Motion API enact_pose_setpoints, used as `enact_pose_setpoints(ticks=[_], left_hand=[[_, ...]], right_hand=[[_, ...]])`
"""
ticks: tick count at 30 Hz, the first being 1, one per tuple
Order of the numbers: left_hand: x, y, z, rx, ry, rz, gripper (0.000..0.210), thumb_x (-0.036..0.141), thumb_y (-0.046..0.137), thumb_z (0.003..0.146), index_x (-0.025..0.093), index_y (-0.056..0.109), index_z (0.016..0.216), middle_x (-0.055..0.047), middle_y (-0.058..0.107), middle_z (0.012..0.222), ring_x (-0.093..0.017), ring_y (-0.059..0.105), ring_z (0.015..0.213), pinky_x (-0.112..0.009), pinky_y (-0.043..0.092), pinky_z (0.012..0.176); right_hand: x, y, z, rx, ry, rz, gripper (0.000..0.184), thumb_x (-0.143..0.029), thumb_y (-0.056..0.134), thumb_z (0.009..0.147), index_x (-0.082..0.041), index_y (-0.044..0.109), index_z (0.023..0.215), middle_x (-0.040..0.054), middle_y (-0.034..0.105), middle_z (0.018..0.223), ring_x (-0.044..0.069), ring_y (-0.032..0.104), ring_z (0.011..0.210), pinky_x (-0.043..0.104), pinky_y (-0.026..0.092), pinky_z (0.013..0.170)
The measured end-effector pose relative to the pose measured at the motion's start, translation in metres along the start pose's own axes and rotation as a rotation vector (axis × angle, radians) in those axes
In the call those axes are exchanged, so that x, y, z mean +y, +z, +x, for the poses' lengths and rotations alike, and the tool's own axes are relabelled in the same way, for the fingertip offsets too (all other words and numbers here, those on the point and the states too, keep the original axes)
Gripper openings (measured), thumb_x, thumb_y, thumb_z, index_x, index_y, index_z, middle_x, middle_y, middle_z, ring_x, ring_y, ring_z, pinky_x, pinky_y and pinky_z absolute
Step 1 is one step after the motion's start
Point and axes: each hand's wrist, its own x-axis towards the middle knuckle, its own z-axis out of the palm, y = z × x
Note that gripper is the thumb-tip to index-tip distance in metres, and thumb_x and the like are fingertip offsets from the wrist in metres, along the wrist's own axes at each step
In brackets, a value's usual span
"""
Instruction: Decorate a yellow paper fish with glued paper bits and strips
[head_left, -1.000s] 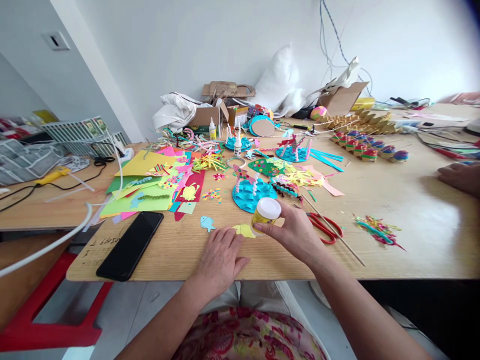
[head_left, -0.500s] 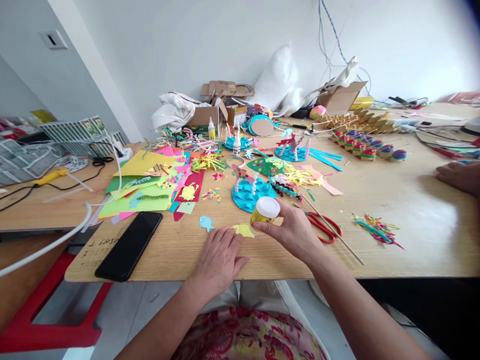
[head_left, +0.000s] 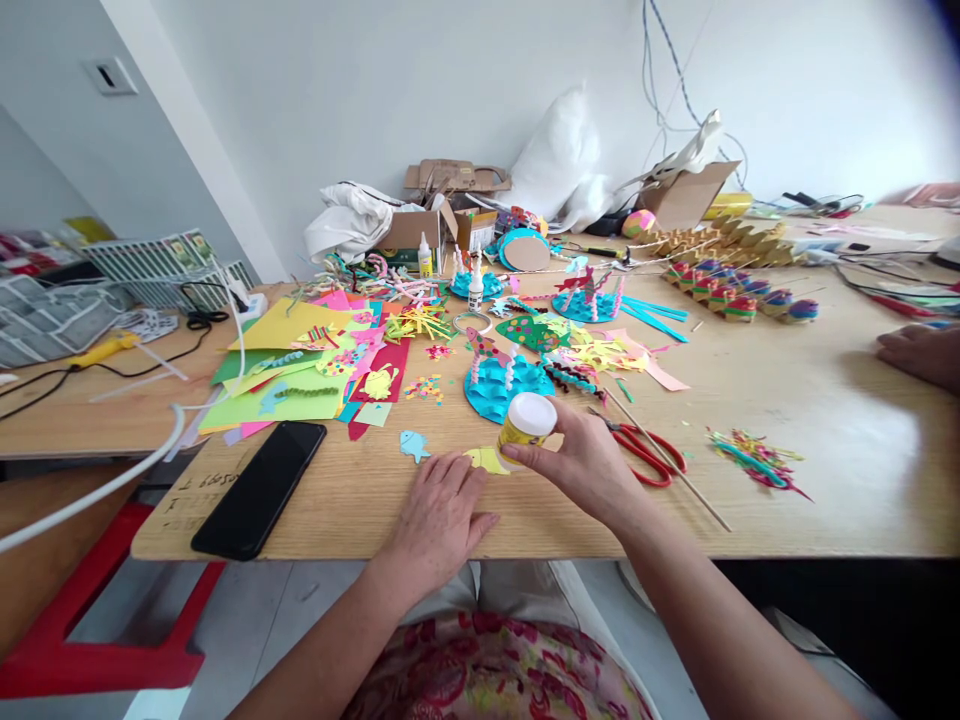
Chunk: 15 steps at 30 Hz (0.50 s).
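Looking down in the head view, I have a small, round plastic bottle with a white top end and a yellow label [head_left: 526,432] clasped in my right hand [head_left: 589,465], thumb on the near side and fingers closed around the far side. It leans over a flat yellow paper cutout [head_left: 484,460], which lies on the pale wood-grain table [head_left: 322,525] in front of me; whether the bottle's lower end touches the paper, I cannot tell. My left hand [head_left: 439,515] lies palm down with nothing in its grasp, fingers stretched out and thumb apart, the fingertips at the cutout's near left edge. A light blue paper fish [head_left: 412,446] is just beyond them, to the left. I take the step in hand to be working the bottle over the yellow paper. As I judge it, the next move calls for a light, steady wrist, with my left fingertips pinning the piece so it cannot slide.
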Motion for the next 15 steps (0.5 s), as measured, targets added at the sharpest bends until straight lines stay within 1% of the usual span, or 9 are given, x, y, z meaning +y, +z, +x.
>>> enact_pose_setpoints(ticks=[11,15], left_hand=[[0.0,0.001,-0.001,0.003,-0.004,-0.016,0.036,0.032,0.053,0.079,0.017,0.045,0.111,-0.007,0.049,0.115,-0.023,0.039,0.112,-0.04,0.03,0.098],[0.0,0.001,-0.001,0.015,-0.011,-0.02,0.036,0.033,0.052,0.08,0.016,0.045,0.111,-0.007,0.049,0.116,-0.023,0.04,0.112,-0.04,0.029,0.099]], right_hand=[[-0.004,0.009,0.007,-0.027,-0.002,0.079,0.029,-0.042,0.064,0.066,-0.017,0.059,0.08,0.0019,0.065,0.072,0.018,0.055,0.064,0.026,0.037,0.054],[-0.005,0.011,0.011,-0.004,-0.016,0.089,0.028,-0.041,0.064,0.066,-0.016,0.059,0.08,0.0026,0.065,0.073,0.018,0.056,0.065,0.026,0.037,0.055]])
